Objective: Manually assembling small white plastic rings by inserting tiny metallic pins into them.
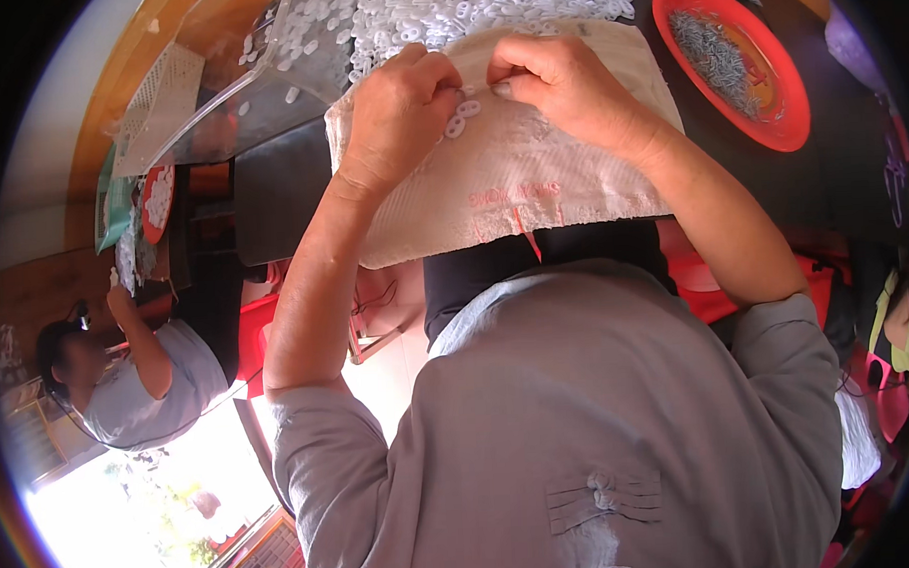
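Observation:
Above a beige cloth (571, 170) spread over the table edge, both hands are close together with fingers pinched. My left hand (394, 116) has its thumb and fingers closed; what is between them is hidden. Right beside its fingertips are a few small white plastic pieces with holes (456, 127), and I cannot tell whether they touch the fingers. My right hand (568, 90) is also closed in a pinch, its thumb and forefinger just above the cloth. Anything in that pinch is too small to make out.
Beyond the hands lies a large heap of similar white pieces (445, 16), partly beside a clear plastic tray (218, 117). At the right, a red plate (794, 122) holds many small grey metal parts (712, 60). Another person (148, 380) sits at the left.

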{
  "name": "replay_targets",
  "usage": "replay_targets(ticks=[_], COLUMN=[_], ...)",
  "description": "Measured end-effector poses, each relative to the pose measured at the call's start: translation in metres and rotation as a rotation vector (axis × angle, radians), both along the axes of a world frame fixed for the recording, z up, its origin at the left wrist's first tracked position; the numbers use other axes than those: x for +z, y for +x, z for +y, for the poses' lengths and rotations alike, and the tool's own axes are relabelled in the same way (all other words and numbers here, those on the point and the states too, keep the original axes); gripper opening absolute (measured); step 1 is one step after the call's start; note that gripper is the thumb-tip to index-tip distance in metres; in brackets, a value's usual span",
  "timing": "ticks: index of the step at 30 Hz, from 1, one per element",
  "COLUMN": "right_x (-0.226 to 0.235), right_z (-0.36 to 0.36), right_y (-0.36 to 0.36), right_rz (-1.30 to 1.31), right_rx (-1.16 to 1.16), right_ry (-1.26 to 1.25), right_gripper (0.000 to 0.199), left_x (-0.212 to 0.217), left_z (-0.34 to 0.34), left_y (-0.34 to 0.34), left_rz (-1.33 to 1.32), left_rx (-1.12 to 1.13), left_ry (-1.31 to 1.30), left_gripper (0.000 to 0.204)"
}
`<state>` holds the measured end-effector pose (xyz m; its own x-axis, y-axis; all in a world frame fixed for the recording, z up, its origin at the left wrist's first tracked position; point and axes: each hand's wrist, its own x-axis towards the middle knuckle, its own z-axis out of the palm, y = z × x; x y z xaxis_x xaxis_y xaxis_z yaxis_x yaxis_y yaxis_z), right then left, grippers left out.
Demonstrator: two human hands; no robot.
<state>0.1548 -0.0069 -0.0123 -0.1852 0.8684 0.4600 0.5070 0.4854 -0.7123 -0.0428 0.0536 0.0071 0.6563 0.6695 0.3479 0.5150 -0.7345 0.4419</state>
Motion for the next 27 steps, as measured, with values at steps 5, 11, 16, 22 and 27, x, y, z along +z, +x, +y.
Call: replay_targets(ticks=[5, 11, 16, 22, 27], right_x=[0.006, 0.011, 0.016, 0.017, 0.016], right_z=[-0.002, -0.004, -0.005, -0.006, -0.010], right_y=[0.002, 0.001, 0.000, 0.000, 0.001], right_rz=[0.103, 0.316, 0.489, 0.582, 0.520], right_rx=[-0.011, -0.009, 0.052, -0.023, -0.033], right_ry=[-0.166, -0.215, -0.309, -0.253, -0.215], right_gripper=[0.005, 0.006, 0.007, 0.006, 0.006], left_x=[-0.002, 0.012, 0.012, -0.002, -0.006], left_z=[-0.002, -0.022, -0.035, -0.041, -0.044], left_y=[0.002, 0.010, 0.025, 0.040, 0.043], left_rz=[-0.033, -0.293, -0.485, -0.631, -0.560], left_rx=[-0.010, 0.036, 0.053, 0.114, 0.110], left_ry=[-0.022, -0.322, -0.512, -0.316, -0.234], left_gripper=[0.007, 0.008, 0.007, 0.008, 0.009])
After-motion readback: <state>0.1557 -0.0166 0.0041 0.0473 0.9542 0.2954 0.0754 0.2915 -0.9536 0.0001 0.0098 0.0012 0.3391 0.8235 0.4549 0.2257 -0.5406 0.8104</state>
